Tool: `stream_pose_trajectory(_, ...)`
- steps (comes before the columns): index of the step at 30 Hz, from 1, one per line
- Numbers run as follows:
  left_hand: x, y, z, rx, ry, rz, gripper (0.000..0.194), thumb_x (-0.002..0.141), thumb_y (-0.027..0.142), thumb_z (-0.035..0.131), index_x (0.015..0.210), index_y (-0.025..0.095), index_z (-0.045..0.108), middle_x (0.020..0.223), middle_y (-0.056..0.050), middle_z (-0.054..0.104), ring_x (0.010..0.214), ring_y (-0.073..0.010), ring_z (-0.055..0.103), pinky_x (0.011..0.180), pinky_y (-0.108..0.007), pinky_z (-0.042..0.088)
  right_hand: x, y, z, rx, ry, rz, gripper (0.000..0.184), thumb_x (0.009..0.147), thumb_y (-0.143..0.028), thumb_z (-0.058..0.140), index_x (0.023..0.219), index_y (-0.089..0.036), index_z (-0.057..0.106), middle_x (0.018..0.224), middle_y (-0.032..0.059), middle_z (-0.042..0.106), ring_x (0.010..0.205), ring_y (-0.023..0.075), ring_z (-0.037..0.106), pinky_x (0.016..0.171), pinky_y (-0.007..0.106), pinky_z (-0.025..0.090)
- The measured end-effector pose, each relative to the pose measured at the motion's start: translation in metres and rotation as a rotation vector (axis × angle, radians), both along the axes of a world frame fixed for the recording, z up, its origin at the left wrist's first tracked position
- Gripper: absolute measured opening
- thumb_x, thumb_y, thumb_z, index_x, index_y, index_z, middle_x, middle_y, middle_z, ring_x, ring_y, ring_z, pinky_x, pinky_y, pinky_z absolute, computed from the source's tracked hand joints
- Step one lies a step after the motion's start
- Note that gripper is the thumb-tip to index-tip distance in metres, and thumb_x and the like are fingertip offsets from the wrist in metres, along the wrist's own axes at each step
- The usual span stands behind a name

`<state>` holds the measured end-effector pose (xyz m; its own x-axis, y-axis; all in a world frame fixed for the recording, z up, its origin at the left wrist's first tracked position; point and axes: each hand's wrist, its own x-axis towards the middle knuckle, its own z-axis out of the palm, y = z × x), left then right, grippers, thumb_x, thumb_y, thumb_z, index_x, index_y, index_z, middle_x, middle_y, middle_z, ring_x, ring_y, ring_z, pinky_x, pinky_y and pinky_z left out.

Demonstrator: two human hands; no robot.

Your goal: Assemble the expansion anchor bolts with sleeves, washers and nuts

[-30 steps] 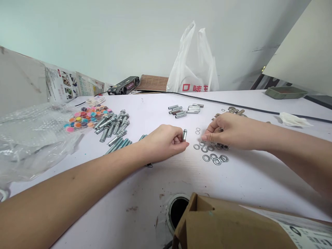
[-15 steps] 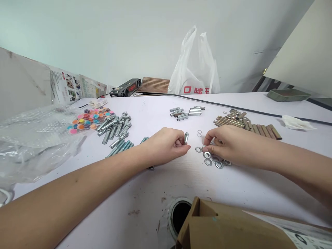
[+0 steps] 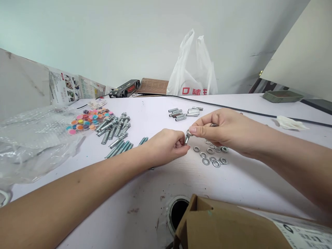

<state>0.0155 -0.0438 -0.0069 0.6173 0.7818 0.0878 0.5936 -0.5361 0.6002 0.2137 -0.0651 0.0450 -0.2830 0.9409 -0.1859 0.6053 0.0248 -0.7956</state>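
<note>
Upright in the closed fingers of my left hand (image 3: 169,147) is a silver bolt (image 3: 186,139), its top end poking out above the thumb. My right hand (image 3: 216,128) pinches a flat washer (image 3: 189,132) at the bolt's top; whether the bolt passes through it I cannot tell. A nut-like ring (image 3: 214,125) also shows among the curled right fingers. Below that hand lie several loose washers (image 3: 205,161). Left of my left hand are bare threaded rods (image 3: 119,148) and a pile of assembled sleeve anchors (image 3: 112,125). Metal sleeves (image 3: 181,117) lie farther back.
Colourful discs (image 3: 86,121) and clear plastic wrap (image 3: 38,138) cover the left side. A cardboard box (image 3: 220,224) stands in front beside a round hole (image 3: 178,211). Behind are a white plastic bag (image 3: 192,76), a black cable (image 3: 228,108) and a green tray (image 3: 282,97).
My right hand has picked a washer from the pile and carried it up and left to the bolt's top. My left hand holds the bolt in nearly the same place.
</note>
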Motion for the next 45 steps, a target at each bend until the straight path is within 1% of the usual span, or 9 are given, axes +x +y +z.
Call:
stream_pose_trajectory(6, -0.001, 0.001, -0.003, 0.023, -0.011, -0.022, 0.02, 0.081, 0.035, 0.052, 0.069, 0.019, 0.052, 0.063, 0.002, 0.056, 0.058, -0.0109, 0.049, 0.056, -0.025, 0.037, -0.004, 0.002, -0.01, 0.01, -0.017, 0.039, 0.042, 0.077, -0.064, 0.062, 0.08, -0.022, 0.067, 0.051, -0.0054, 0.032, 0.045, 0.0089, 0.024, 0.043, 0.027, 0.018)
stream_pose_trajectory(11, -0.001, -0.001, -0.001, 0.013, 0.007, 0.011, 0.024, 0.081, 0.038, 0.053, 0.066, 0.019, 0.052, 0.061, 0.002, 0.057, 0.055, -0.0108, 0.048, 0.054, -0.025, 0.036, 0.0, 0.004, -0.003, -0.023, 0.075, -0.003, 0.05, 0.077, -0.063, 0.064, 0.058, -0.022, 0.043, 0.049, -0.0068, 0.025, 0.047, 0.0092, 0.018, 0.045, 0.029, 0.016)
stream_pose_trajectory(15, -0.001, -0.002, 0.001, 0.016, 0.026, 0.012, 0.024, 0.081, 0.039, 0.053, 0.068, 0.019, 0.056, 0.062, 0.002, 0.06, 0.055, -0.011, 0.049, 0.053, -0.025, 0.036, 0.015, 0.013, 0.0, -0.022, 0.017, -0.033, 0.052, 0.08, -0.062, 0.061, 0.057, -0.023, 0.036, 0.05, -0.0065, 0.024, 0.048, 0.0101, 0.017, 0.048, 0.03, 0.017)
stream_pose_trajectory(22, -0.004, -0.001, 0.003, -0.08, 0.028, -0.009, 0.018, 0.077, 0.038, 0.058, 0.081, 0.021, 0.063, 0.071, 0.002, 0.066, 0.061, -0.012, 0.057, 0.056, -0.025, 0.043, 0.03, 0.026, -0.009, -0.137, 0.191, 0.088, 0.053, 0.092, -0.044, 0.053, 0.054, -0.022, 0.023, 0.053, -0.0066, 0.016, 0.051, 0.01, 0.011, 0.049, 0.031, 0.014)
stream_pose_trajectory(31, -0.007, 0.002, 0.028, -0.045, 0.115, -0.069, 0.035, 0.069, 0.032, 0.066, 0.102, 0.022, 0.067, 0.08, -0.001, 0.067, 0.062, -0.0132, 0.056, 0.052, -0.025, 0.039, 0.029, 0.026, -0.009, -0.223, 0.313, 0.041, 0.048, 0.093, -0.036, 0.052, 0.058, -0.022, 0.022, 0.057, -0.007, 0.014, 0.053, 0.0097, 0.01, 0.046, 0.028, 0.016)
stream_pose_trajectory(35, -0.001, 0.006, 0.026, -0.016, 0.102, -0.097, 0.026, 0.08, 0.039, 0.056, 0.087, 0.018, 0.069, 0.063, 0.0, 0.059, 0.055, -0.0116, 0.049, 0.05, -0.025, 0.034, 0.02, 0.017, -0.011, -0.092, 0.39, 0.036, 0.049, 0.094, -0.035, 0.052, 0.056, -0.022, 0.025, 0.056, -0.007, 0.017, 0.051, 0.0093, 0.014, 0.047, 0.026, 0.027)
stream_pose_trajectory(39, 0.007, 0.01, 0.016, 0.049, 0.089, -0.12, 0.031, 0.083, 0.043, 0.055, 0.069, 0.016, 0.062, 0.056, 0.002, 0.051, 0.052, -0.0098, 0.041, 0.05, -0.025, 0.03, -0.006, 0.014, -0.018, 0.092, 0.605, -0.104, 0.05, 0.096, -0.028, 0.048, 0.051, -0.022, 0.029, 0.049, -0.0088, 0.019, 0.046, 0.0074, 0.017, 0.067, 0.029, 0.047)
stream_pose_trajectory(41, 0.011, 0.011, 0.011, 0.085, 0.048, -0.107, 0.036, 0.083, 0.045, 0.056, 0.061, 0.017, 0.054, 0.054, 0.004, 0.045, 0.051, -0.0086, 0.036, 0.05, -0.025, 0.028, -0.02, 0.015, -0.022, 0.135, 0.748, -0.182, 0.048, 0.098, -0.026, 0.044, 0.052, -0.022, 0.03, 0.047, -0.0096, 0.019, 0.045, 0.0068, 0.016, 0.069, 0.029, 0.048)
stream_pose_trajectory(45, 0.02, 0.009, 0.002, 0.18, -0.036, -0.07, 0.038, 0.082, 0.04, 0.06, 0.056, 0.017, 0.046, 0.06, 0.004, 0.046, 0.053, -0.0084, 0.037, 0.052, -0.026, 0.029, -0.037, 0.02, -0.027, 0.085, 0.983, -0.278, 0.04, 0.099, -0.023, 0.041, 0.06, -0.022, 0.03, 0.049, -0.0101, 0.018, 0.045, 0.0072, 0.016, 0.05, 0.022, 0.039)
